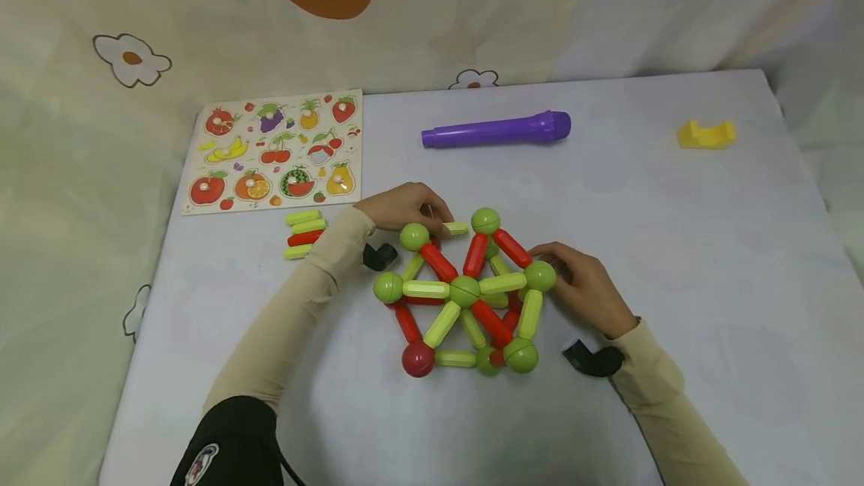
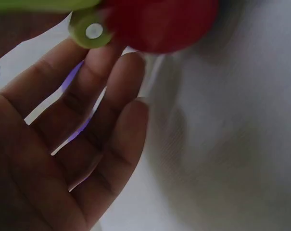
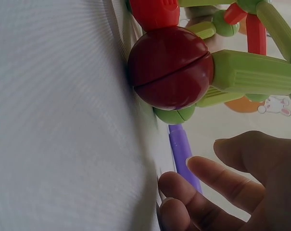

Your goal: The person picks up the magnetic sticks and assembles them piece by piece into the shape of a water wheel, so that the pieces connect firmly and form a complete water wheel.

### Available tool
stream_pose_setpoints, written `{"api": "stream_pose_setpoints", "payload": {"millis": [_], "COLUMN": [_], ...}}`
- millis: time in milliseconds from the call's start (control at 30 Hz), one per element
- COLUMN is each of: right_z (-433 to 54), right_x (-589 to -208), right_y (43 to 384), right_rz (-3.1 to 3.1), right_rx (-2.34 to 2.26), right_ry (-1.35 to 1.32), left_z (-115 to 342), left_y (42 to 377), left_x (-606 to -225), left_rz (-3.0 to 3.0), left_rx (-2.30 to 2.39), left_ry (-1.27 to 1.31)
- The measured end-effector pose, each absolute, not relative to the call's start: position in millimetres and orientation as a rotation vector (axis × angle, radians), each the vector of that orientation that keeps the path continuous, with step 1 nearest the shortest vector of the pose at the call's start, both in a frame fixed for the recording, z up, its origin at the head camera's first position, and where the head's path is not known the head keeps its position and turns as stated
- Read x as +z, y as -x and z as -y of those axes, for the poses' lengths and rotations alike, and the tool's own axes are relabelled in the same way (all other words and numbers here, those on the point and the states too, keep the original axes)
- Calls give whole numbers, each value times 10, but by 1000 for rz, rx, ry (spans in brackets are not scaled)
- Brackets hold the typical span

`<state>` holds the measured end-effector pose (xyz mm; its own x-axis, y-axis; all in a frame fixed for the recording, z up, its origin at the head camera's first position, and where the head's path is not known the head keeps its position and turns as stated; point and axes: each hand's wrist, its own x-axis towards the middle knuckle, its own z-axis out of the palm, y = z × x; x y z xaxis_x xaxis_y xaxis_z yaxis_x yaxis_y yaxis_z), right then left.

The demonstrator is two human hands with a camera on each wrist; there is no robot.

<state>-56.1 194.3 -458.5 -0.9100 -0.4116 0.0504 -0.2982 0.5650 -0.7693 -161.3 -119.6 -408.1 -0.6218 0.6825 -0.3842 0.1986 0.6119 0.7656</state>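
Observation:
A frame of green and red magnetic rods and balls (image 1: 464,291) stands on the table between the hands. Beyond its far left side, my left hand (image 1: 406,206) pinches a green rod (image 1: 457,228) between thumb and fingers. In the left wrist view, the green rod's round end (image 2: 90,30) shows beside a dark red ball (image 2: 159,21), and the other fingers (image 2: 121,139) are spread. On the frame's right, my right hand (image 1: 589,287) is beside a green ball (image 1: 540,276). Its fingers (image 3: 227,187) are loosely bent, with nothing between them, in the right wrist view.
Several loose green and red rods (image 1: 305,226) lie left of the left forearm. A fruit puzzle board (image 1: 253,154) is at the back left. Behind the frame lies a purple toy microphone (image 1: 496,130); a yellow block (image 1: 706,135) sits at the back right.

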Motion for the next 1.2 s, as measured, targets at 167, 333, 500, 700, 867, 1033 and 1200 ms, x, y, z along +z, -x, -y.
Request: {"api": "stream_pose_setpoints", "payload": {"millis": [167, 333, 500, 700, 867, 1033, 1200], "right_z": [-1942, -1945, -1941, -1939, -1939, -1948, -1953], "right_x": [-4598, -4621, -4635, -4631, -4628, -4628, -4626], "right_y": [555, 543, 534, 541, 549, 561, 569], "right_rz": [-2652, -2646, -2641, -2656, -2681, -2697, -2704], "right_rx": [-1265, -1262, -1274, -1283, -1272, -1267, -1262], "right_ry": [602, 592, 599, 616, 635, 648, 655], "left_z": [1117, 1068, 1048, 1071, 1121, 1160, 1168], "left_y": [1604, 1595, 1593, 1561, 1516, 1476, 1455], "left_x": [-4154, -4176, -4192, -4200, -4195, -4175, -4171], "left_rz": [-2097, -2053, -2035, -2084, -2107, -2100, -2095], "left_rx": [913, 893, 888, 866, 823, 831, 859], "left_ry": [-646, -646, -643, -623, -602, -610, -605]}}
